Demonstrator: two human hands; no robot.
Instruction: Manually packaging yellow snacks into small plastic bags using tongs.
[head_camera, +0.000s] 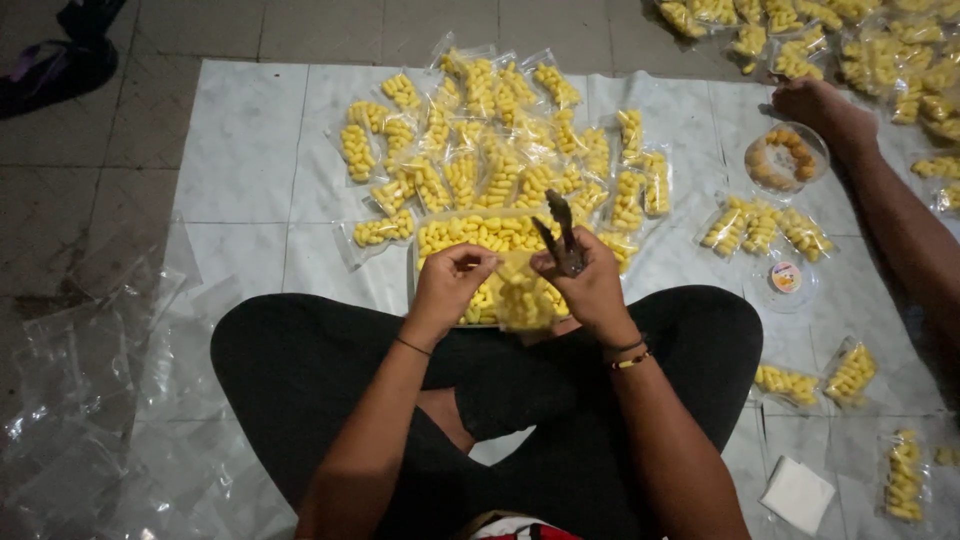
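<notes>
Currently both sets of fingers grip a clear snack bag (520, 290): left hand (450, 285) pinches its top edge, right hand (590, 285) also clutches dark tongs (560, 235). Bag hangs over the yellow-snack tray (470, 232). Judgement: keep the mouth taut and level.

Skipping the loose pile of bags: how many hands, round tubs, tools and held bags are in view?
hands: 3 (left hand, right hand, another person's hand)
round clear tubs: 2
metal tool: 1
held snack bag: 1
Total: 7
</notes>
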